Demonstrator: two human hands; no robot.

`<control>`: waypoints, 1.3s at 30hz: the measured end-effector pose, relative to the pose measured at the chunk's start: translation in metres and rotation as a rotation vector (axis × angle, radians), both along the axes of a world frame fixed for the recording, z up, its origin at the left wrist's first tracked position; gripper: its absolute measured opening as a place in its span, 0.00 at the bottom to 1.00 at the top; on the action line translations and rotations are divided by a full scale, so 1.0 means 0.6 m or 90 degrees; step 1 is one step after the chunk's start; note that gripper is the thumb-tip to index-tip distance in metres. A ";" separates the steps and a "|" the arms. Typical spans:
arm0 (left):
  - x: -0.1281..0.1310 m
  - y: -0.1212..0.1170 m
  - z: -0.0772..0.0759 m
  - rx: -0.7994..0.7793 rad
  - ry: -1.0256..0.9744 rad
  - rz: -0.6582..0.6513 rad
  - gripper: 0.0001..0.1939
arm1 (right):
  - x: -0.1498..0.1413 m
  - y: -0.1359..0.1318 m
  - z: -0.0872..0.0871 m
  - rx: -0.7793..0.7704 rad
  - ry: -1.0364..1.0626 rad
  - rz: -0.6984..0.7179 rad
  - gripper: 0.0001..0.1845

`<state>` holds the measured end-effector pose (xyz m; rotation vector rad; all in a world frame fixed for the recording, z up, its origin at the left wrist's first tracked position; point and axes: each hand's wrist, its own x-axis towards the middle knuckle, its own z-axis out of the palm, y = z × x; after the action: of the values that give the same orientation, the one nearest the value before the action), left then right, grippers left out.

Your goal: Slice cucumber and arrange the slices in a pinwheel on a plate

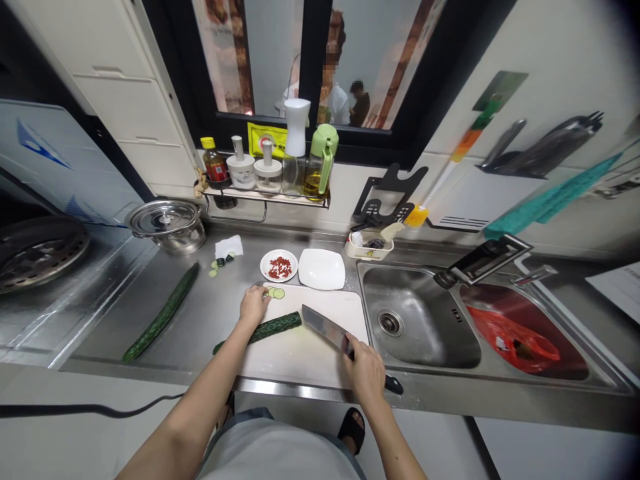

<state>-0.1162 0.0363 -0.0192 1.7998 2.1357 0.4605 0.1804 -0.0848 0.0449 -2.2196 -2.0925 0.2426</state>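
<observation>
My right hand (366,370) is closed round the black handle of a kitchen knife (325,325). Its broad blade points up and left over the white cutting board (325,360), near the cut end of a cucumber (277,327). At the board's upper left, the fingers of my left hand (254,307) pinch at a short row of cucumber slices (276,293). My left forearm passes over part of the cut cucumber and hides it. A whole cucumber (161,317) lies on the steel counter to the left.
Behind the board are a plate of chopped red pieces (280,266) and a white square plate (322,269). Cucumber scraps (214,269) lie by a white paper (229,247). A steel pot (170,227) stands left; the sink (420,320) with faucet (480,261) is right.
</observation>
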 end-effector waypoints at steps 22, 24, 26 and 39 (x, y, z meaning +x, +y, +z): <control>0.003 0.002 0.007 0.020 -0.021 0.021 0.11 | -0.009 0.006 0.006 -0.030 0.096 -0.050 0.21; 0.005 -0.004 0.010 0.043 -0.039 0.022 0.11 | -0.011 0.007 0.013 -0.049 0.142 -0.082 0.19; 0.010 -0.012 0.014 0.061 -0.062 0.010 0.10 | -0.012 0.009 0.019 -0.071 0.178 -0.115 0.20; 0.061 -0.078 0.017 0.077 -0.174 -0.129 0.11 | -0.034 0.031 0.014 -0.034 0.302 -0.085 0.21</control>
<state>-0.0795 -0.0105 -0.0090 1.8713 1.7570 0.7494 0.1597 -0.0664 0.0531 -2.0567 -1.6986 0.7385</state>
